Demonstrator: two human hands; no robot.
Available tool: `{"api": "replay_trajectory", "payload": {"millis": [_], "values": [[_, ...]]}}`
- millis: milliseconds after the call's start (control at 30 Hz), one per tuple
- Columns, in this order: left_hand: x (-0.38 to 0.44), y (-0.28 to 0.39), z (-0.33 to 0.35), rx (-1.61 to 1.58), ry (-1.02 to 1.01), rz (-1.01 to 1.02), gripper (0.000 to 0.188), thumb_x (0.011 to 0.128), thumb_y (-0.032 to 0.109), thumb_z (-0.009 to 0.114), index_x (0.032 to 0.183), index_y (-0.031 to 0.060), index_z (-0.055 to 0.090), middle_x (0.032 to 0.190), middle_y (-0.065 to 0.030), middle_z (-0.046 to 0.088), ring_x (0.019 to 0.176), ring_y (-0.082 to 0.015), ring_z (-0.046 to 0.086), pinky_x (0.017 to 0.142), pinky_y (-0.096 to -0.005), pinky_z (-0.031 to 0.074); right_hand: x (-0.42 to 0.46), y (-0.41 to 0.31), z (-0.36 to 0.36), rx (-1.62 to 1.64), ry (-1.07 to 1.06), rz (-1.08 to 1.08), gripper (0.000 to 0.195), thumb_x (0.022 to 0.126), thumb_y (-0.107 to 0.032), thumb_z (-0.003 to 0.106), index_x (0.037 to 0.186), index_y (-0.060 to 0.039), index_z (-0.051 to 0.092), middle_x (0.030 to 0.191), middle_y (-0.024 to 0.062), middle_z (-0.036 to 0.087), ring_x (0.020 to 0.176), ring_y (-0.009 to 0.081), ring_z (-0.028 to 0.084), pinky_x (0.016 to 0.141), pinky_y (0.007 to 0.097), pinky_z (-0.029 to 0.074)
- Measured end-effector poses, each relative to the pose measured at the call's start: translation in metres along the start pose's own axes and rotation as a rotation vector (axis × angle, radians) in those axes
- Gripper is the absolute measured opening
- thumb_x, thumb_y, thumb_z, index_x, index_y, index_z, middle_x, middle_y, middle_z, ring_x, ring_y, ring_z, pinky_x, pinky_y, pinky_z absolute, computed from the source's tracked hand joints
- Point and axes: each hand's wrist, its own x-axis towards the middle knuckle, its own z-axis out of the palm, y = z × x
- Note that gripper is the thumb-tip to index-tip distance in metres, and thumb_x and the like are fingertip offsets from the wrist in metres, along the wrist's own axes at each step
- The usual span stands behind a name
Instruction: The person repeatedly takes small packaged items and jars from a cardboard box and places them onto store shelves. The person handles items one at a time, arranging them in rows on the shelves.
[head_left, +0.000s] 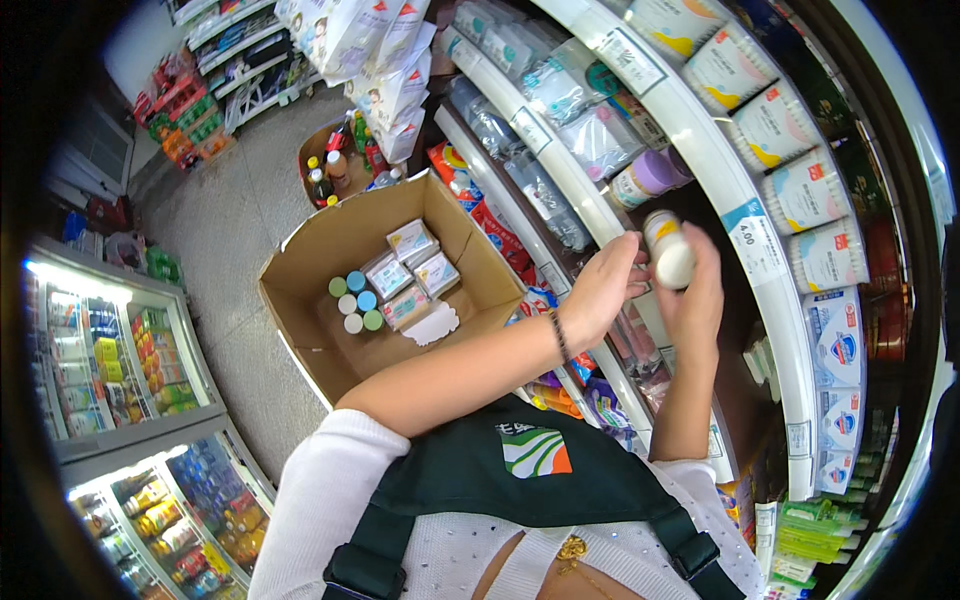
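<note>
My right hand (694, 289) grips a small white bottle (673, 262) with a white round end, tilted in front of a shelf gap. Close beside it, my left hand (604, 289) reaches up with fingers loosely extended and holds nothing; whether its fingertips touch the bottle is unclear. Left of my hands, a cardboard box (300, 281) stands with its top flaps up. Inside lie several small packs of cotton swabs or similar goods (412, 238), and several upright cylinders with green, blue and white lids (365, 301). A purple-lidded container (649, 176) sits on the shelf above the bottle.
Shelf edges with price tags (739, 217) curve along the right, holding tubs of cotton swabs (772, 127) and boxed soap (832, 345). Bagged goods hang at the top (382, 60). A carton of drink bottles (311, 142) stands behind the box. Glass-door coolers (120, 337) line the left.
</note>
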Motion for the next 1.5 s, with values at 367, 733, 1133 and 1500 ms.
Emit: {"api": "replay_trajectory", "payload": {"millis": [367,733,1133,1500], "values": [[-0.117,-0.002,-0.166,0.073,0.626,0.139,0.039,0.093,0.032,0.036,0.12,0.0047,0.039,0.101,-0.0071,0.053,0.085,-0.0141,0.053,0.069,-0.0274,0.045,-0.058,-0.115,0.155,0.701,-0.522,-0.331,0.054,0.067,-0.006,0.065,0.114,-0.0017,0.041,0.113,0.0191,0.047,0.104,0.0366,0.047,0.086,0.0397,0.042],[-0.13,-0.052,-0.349,-0.379,1.351,0.033,0.035,0.091,0.032,0.035,0.11,0.0051,0.047,0.106,-0.0093,0.055,0.094,-0.023,0.054,0.078,-0.0382,0.046,-0.14,-0.201,0.369,0.553,-1.341,-0.454,0.035,0.077,-0.013,0.055,0.106,-0.0017,0.039,0.111,0.0215,0.046,0.097,0.0367,0.052,0.077,0.0412,0.045],[-0.13,-0.077,-0.447,-0.579,1.525,0.085,0.036,0.09,0.031,0.036,0.111,0.0027,0.045,0.111,-0.0129,0.053,0.098,-0.0281,0.054,0.082,-0.0441,0.045,-0.211,-0.208,0.467,0.555,-1.614,-0.318,0.05,0.081,-0.015,0.048,0.128,-0.009,0.032,0.132,0.0099,0.035,0.106,0.0343,0.049,0.086,0.0392,0.043],[-0.121,-0.069,-0.456,-0.242,1.619,0.11,0.05,0.091,0.041,0.03,0.097,-0.0024,0.053,0.095,-0.0136,0.06,0.084,-0.0284,0.058,0.073,-0.0414,0.048,-0.189,-0.205,0.451,0.633,-1.441,-0.412,0.041,0.08,-0.013,0.047,0.12,-0.0013,0.044,0.12,0.0188,0.048,0.104,0.0334,0.051,0.088,0.0354,0.042]]}}
